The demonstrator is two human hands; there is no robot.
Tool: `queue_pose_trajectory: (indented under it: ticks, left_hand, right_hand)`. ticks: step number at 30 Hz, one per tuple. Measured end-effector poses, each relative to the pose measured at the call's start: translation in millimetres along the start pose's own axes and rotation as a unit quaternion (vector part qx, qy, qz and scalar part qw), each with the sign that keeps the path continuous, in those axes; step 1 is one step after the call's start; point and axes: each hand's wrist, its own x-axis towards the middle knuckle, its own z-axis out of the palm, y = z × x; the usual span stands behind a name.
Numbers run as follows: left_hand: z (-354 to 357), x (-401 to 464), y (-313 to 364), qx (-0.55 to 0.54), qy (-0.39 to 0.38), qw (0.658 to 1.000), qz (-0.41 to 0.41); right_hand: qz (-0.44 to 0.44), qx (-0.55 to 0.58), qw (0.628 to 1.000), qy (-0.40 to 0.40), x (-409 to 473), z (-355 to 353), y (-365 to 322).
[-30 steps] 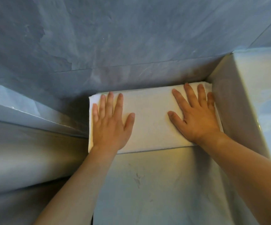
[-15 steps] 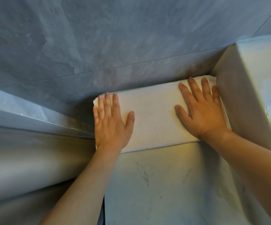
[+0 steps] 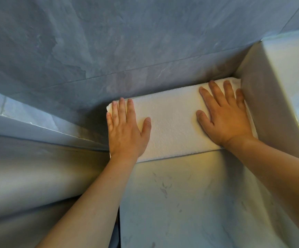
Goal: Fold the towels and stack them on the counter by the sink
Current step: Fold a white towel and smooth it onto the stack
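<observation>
The folded white towel is pressed flat on the marble counter by left hand and right hand, fingers straight, nothing gripped.

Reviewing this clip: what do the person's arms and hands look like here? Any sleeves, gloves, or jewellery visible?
Both forearms are bare as far as the frame shows; no sleeves come into view. The left hand and right hand wear no gloves, and no rings, watch or bracelets show on the fingers or wrists. Nails look short and unpainted.
</observation>
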Motion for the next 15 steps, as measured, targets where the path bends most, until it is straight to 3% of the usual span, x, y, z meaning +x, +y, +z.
queue_pose_trajectory:
  ticks: [11,15]
  left_hand:
    - [-10.5,7.8,2.1,0.026,-0.004,1.000,-0.002]
    - [-38.2,-23.9,22.9,-0.071,0.061,0.995,0.032]
  right_hand:
    - [-0.003,-0.048,0.999,-0.018,-1.8,-12.4,-14.0]
    - [-0.055,-0.014,0.998,-0.008,-41.2,-40.7,-19.8]
